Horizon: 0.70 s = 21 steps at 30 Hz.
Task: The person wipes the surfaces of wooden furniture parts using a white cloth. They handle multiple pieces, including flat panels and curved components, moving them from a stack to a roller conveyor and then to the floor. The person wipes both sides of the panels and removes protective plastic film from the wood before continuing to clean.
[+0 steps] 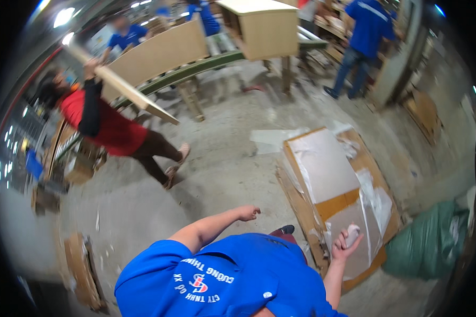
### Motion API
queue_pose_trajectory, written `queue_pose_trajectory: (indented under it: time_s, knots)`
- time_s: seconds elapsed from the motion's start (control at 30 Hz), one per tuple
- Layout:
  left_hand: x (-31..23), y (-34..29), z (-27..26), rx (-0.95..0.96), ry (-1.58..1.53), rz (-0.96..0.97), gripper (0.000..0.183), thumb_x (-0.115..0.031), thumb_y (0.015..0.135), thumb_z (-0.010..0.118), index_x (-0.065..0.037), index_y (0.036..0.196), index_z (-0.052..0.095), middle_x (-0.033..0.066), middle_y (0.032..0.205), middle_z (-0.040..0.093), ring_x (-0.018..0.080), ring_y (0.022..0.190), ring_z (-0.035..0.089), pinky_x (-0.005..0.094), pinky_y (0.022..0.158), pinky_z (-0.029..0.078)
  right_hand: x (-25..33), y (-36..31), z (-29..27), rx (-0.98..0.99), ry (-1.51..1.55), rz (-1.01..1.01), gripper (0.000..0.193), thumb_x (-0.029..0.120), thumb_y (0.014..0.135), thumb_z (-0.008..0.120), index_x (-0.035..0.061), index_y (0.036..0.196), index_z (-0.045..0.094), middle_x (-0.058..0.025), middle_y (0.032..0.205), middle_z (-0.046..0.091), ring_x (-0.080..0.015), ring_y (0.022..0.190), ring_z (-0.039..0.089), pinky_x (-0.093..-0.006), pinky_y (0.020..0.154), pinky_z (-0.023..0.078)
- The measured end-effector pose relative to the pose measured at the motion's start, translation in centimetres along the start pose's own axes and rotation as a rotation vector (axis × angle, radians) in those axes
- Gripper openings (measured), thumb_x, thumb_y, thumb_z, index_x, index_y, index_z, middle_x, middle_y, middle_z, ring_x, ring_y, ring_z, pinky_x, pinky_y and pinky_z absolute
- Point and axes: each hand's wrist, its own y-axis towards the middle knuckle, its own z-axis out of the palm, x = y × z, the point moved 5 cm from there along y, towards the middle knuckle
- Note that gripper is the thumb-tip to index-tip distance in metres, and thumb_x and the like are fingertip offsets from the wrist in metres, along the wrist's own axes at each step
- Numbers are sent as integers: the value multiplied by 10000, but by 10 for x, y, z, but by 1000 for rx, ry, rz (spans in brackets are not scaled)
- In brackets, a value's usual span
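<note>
My right hand (341,249) is raised over the stack of flat panels, its fingers wrapped around a small whitish, rounded object (353,235); its exact kind cannot be made out. Below it lie boards with pale sheets (328,166) and crumpled clear plastic wrap (374,198), on brown cardboard (293,198). Out in front of my body, my left hand (247,213) hangs above the concrete floor, its fingers loosely bent, with nothing seen in it. It touches nothing.
A person in red (111,124) carries a long board (127,87) at the left. Beyond runs a roller conveyor (217,61) bearing a wooden cabinet (267,31). Blue-shirted workers stand farther back. A green sack (426,240) sits at right, near a pillar (402,63); folded cardboard (82,269) lies lower left.
</note>
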Motion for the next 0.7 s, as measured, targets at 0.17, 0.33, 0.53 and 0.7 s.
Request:
queue_pose_trajectory:
  time_s: [0.17,0.33,0.53,0.7]
  knots:
    - [1,65,-71,1,-68,-4,383,-159,807,586,-75,1180,555,161,1108,620,327,1015,595,408,871,476,10,92,12,-59,56,-14,606,614,890,434,169,1299,475,-75,788,484,-68,403,334,-201,366,236]
    - [43,91,-109,22,-41,-69,335,-180,787,603,-74,1105,601,158,1032,650,329,946,620,413,835,491,11,190,45,33,37,34,642,635,884,422,148,1299,472,-94,793,491,-82,426,359,-204,379,243]
    - [113,129,-175,302,179,-121,338,-171,749,601,-89,1076,626,178,1010,657,342,969,613,422,847,481,-5,272,57,95,22,-33,643,641,899,372,154,1309,465,-90,811,483,-88,432,361,-218,389,263]
    - [164,212,-304,147,234,-202,420,-75,696,548,-86,1109,623,186,1028,650,338,979,610,407,851,486,-37,317,45,-47,99,-162,680,711,852,372,180,1251,515,-70,751,507,-89,412,348,-210,380,263]
